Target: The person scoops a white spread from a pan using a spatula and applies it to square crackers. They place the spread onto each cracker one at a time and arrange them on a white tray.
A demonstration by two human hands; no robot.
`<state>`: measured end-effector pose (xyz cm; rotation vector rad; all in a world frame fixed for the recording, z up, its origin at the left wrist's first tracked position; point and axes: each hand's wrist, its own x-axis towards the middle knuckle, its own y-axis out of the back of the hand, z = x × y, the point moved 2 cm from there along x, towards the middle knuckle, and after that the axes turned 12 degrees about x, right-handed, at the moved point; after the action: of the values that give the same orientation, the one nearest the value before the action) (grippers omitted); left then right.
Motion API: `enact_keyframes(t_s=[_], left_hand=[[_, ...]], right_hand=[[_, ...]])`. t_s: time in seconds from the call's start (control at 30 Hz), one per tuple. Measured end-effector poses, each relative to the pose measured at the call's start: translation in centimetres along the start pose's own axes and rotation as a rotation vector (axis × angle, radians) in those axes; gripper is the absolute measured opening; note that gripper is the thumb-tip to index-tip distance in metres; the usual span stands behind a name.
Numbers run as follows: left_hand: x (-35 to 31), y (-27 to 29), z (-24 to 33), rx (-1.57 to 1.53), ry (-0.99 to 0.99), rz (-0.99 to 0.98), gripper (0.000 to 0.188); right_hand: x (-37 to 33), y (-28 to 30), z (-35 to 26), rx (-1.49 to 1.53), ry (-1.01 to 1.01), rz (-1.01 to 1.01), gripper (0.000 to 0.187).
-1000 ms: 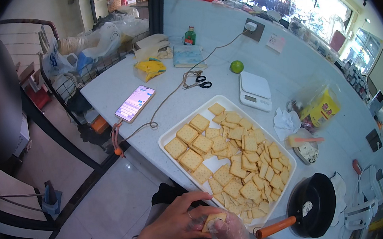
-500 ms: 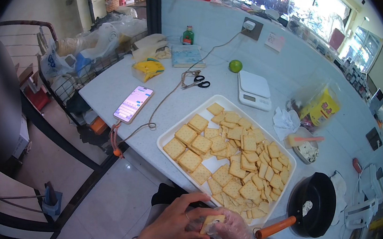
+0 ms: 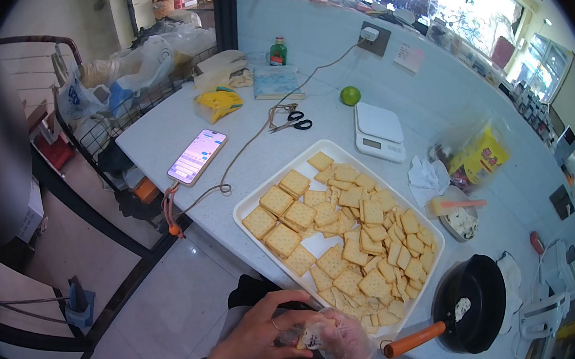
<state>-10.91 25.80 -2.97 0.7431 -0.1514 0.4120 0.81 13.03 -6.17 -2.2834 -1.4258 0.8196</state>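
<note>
Low in front of me, both hands meet at the near edge of a white tray (image 3: 244, 218) holding many square crackers (image 3: 284, 241). My left hand (image 3: 256, 335), with a ring and a silver bangle, curls its fingers around a small cracker (image 3: 301, 346). On the cracker's face sits a white, dark-speckled filling (image 3: 312, 335). My right hand (image 3: 345, 343), in a clear plastic glove, closes on the same cracker from the right, its fingers against the filling. The fingertips partly hide the piece.
Right of the tray stands a black frying pan (image 3: 482, 299) with an orange handle and a white lump (image 3: 462, 308) inside. Beyond it are a bowl (image 3: 465, 233) with a spatula (image 3: 457, 204), and a white scale (image 3: 379, 133). Scissors (image 3: 293, 122), a cable and a phone (image 3: 197, 156) lie on the left.
The cracker has turned between my hands, so its white speckled filling now shows where mostly the plain cracker face was visible. The view has shifted slightly.
</note>
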Motion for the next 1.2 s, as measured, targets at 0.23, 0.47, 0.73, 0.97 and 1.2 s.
enact_keyframes(t_s=[0.23,0.47,0.73,0.97,1.2], left_hand=[[-0.2,0.2,-0.3,-0.030,0.007,0.001,0.050],[-0.2,0.3,-0.2,-0.002,0.010,0.005,0.050],[-0.2,0.1,-0.3,-0.013,0.005,0.006,0.050],[-0.1,-0.3,-0.1,0.081,-0.007,0.034,0.047],[-0.3,-0.8,0.2,0.264,-0.037,0.114,0.047]], right_hand=[[0.0,0.7,0.5,-0.125,0.011,-0.067,0.039],[-0.7,-1.0,-0.5,0.126,-0.114,-0.062,0.034],[-0.5,0.1,0.2,0.102,-0.121,-0.124,0.030],[0.0,-0.6,0.5,-0.028,-0.110,0.122,0.028],[0.6,0.1,1.0,-0.433,0.340,0.075,0.042]])
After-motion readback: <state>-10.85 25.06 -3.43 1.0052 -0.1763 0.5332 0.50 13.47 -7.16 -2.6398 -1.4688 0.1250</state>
